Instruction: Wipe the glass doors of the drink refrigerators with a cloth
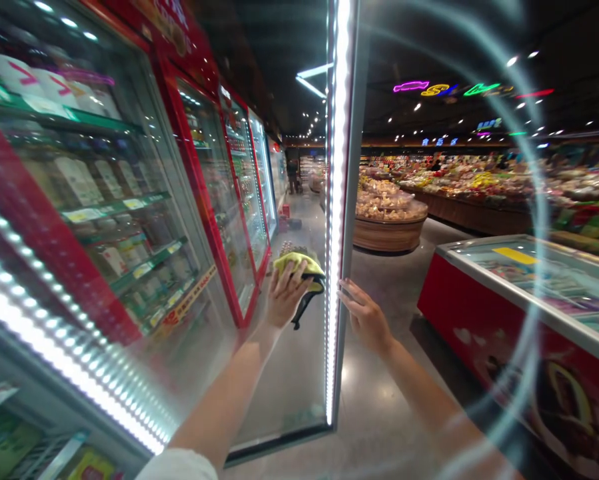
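My left hand (288,293) presses a yellow and dark grey cloth (299,262) flat against the glass door (274,393) of an upright fridge. A dark corner of the cloth hangs below my fingers. The door stands swung out, with a bright LED strip (335,200) running down its edge frame. At that outer edge is my right hand (366,317), its fingertips touching the frame and the fingers loosely extended. Part of the glass around the cloth looks hazy.
Red-framed fridges (219,200) with bottles line the left side. A red chest freezer (459,300) stands at the right on the grey floor. Behind it are a round wooden produce stand (389,233) and long displays. Far down the aisle a person (292,173) stands.
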Motion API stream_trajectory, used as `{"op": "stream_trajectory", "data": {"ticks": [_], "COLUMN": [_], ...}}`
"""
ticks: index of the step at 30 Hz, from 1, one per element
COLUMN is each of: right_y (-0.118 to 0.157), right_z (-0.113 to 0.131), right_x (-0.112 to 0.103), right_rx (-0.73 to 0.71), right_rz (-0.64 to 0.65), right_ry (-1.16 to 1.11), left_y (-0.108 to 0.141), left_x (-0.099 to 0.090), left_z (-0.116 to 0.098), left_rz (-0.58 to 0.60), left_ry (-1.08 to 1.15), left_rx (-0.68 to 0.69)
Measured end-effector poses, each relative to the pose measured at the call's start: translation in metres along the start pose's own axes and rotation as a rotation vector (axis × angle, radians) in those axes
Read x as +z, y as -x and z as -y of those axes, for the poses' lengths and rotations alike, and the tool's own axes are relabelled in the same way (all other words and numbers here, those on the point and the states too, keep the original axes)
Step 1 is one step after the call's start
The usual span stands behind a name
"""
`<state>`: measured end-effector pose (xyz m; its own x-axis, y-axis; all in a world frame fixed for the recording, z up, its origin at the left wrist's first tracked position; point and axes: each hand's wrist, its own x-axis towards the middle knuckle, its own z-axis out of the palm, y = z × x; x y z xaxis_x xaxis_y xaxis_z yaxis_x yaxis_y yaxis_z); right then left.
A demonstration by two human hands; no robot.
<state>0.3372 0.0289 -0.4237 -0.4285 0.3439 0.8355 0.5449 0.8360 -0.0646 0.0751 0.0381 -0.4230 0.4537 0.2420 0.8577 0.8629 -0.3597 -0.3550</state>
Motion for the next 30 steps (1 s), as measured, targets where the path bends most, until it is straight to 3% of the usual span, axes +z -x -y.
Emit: {"op": "stream_trajectory", "data": {"ticks": [2,4,7,9,11,14,17,19,22,26,28,30], "right_y": [0.0,0.0,-0.001,-0.002,-0.003,-0.002,0.001,0.0,-0.007,-0.02,-0.02,-0.015], "right_z": [0.002,0.005,0.008,0.008,0.006,0.004,0.012,0.022,0.036,0.042,0.039,0.037], "right_x": [0.003,0.009,0.014,0.013,0.009,0.008,0.014,0.021,0.029,0.034,0.036,0.04], "right_rx": [0.039,0.064,0.043,0.01,-0.008,-0.004,0.005,-0.013,-0.08,-0.129,-0.123,-0.105], "right_rz": [-0.028,-0.051,-0.047,-0.011,0.017,-0.012,-0.046,-0.035,-0.007,0.004,-0.002,-0.001], "right_ry": [-0.006,-0.008,0.01,0.022,0.024,0.008,-0.008,-0.023,-0.05,-0.075,-0.077,-0.065], "left_y": [-0.008,-0.002,0.022,0.038,0.049,0.058,0.069,0.078,0.088,0.097,0.109,0.128], "left_x": [0.004,0.011,0.016,0.011,-0.001,-0.018,-0.02,-0.012,0.001,-0.005,-0.02,-0.035], "left_z": [-0.008,-0.024,-0.038,-0.029,-0.009,0.017,0.01,-0.009,-0.025,0.004,0.024,0.032], "left_rz": [-0.03,-0.049,-0.029,-0.004,0.013,0.001,-0.012,0.007,0.052,0.105,0.106,0.08], "left_ry": [-0.044,-0.063,-0.038,-0.024,-0.038,-0.116,-0.182,-0.175,-0.147,-0.14,-0.165,-0.204], "left_rx": [-0.187,-0.218,0.017,0.139,0.15,-0.045,-0.282,-0.299,-0.211,-0.132,-0.17,-0.258]}}
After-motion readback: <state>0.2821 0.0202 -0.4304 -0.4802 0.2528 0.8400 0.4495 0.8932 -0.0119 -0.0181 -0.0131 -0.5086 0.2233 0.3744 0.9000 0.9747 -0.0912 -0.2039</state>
